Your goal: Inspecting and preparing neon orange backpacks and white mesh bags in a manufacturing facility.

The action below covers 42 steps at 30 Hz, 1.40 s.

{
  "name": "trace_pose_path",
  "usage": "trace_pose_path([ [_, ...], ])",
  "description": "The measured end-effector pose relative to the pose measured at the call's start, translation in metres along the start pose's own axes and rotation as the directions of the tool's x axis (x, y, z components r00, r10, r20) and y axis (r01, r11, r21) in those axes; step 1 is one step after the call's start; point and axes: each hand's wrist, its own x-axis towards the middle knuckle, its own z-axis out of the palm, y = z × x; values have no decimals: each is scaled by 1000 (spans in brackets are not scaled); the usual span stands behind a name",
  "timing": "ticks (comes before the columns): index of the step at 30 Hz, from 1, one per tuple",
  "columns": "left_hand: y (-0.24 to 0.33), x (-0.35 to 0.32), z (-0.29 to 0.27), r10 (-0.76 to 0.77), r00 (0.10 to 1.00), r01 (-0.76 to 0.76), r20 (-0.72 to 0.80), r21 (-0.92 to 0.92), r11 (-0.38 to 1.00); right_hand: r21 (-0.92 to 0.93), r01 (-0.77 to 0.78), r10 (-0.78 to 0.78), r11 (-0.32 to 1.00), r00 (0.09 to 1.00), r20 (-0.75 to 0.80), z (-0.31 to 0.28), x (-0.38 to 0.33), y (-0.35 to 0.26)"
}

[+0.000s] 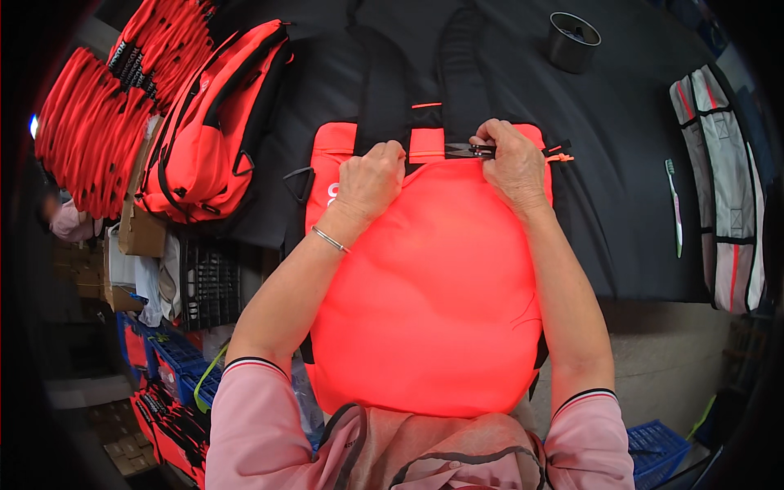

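Observation:
A bright coral-red backpack with black shoulder straps lies before me, its lower end against my body. My left hand is closed, pinching the backpack's fabric near the top, by the base of a strap. Thread snips sit in my closed right hand, blades pointing left along the upper seam beside the other strap. An orange cord pull sticks out at the top right corner. The fingertips of my left hand are partly hidden.
A second red backpack stands at left, beside stacked red pieces. On the black tabletop are a dark cup, a toothbrush and grey strips. Blue crates are below.

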Motion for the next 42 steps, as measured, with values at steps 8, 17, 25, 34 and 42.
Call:
trace_pose_path([
  [8, -5, -7, -14, -94, 994, 69, -50, -363, 929, 18, 8, -8, 1000, 1000, -9, 0, -1, 3],
  [17, -1, 2, -5, 117, 991, -113, 62, -68, 991, 2, 12, -12, 1000, 1000, 2, 1, 0, 2],
  [25, -6, 15, -3, 147, 904, -190, 401, 70, 979, 19, 4, -4, 1000, 1000, 9, 1, -2, 4],
  [34, -6, -14, -8, -240, 963, 176, -123, -390, 904, 70, -25, 25, 997, 1000, 8, -2, 0, 1],
  [42, -1, -6, -23, -162, 973, 221, 164, -463, 858, 38, -14, 14, 999, 1000, -5, -1, -1, 3],
])
